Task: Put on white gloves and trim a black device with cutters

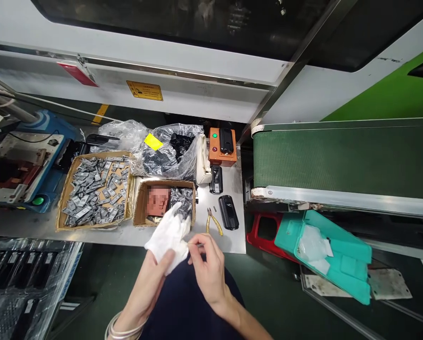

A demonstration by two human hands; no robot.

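A white glove [169, 236] covers the fingers of my left hand [155, 271]. The bare thumb lies pressed over the cloth, and the fingers beneath are hidden. At the glove's right edge, my right hand [209, 269] is closed in a pinch on the fabric. Just beyond the glove stands a small cardboard box [136, 208] holding grey metal-looking parts [181, 196] and a reddish block [158, 200], partly blurred out. Pliers with yellow handles [215, 223] lie on the metal table [200, 236], beside a black oblong casing [229, 212].
On the left, a larger carton [59, 217] holds many grey parts near a blue machine [52, 189]. Behind are plastic bags [155, 163] and an orange box [223, 158]. To the right run a green conveyor [339, 160] and, below it, a teal bin [353, 264]. Black trays [23, 283] stand lower left.
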